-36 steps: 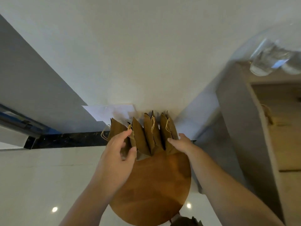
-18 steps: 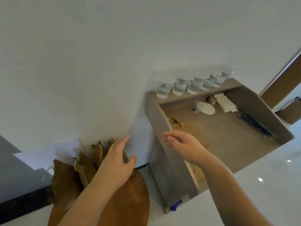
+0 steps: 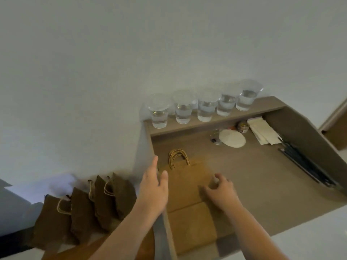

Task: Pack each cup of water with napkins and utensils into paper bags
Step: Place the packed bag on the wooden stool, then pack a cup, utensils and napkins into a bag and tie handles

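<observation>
Both hands have left the standing bags [image 3: 84,212]. Left hand [image 3: 154,186] flat, empty; right hand [image 3: 219,190] curled over flat bag [image 3: 187,186], grip unclear to me. Opening it comes next, I judge.

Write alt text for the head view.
Two hands are at a flat brown paper bag lying on a desk: the left hand open at its left edge, the right hand over it, fingers curled. Five cups of water line the back ledge, with napkins and dark utensils at right; four more bags stand left.
</observation>
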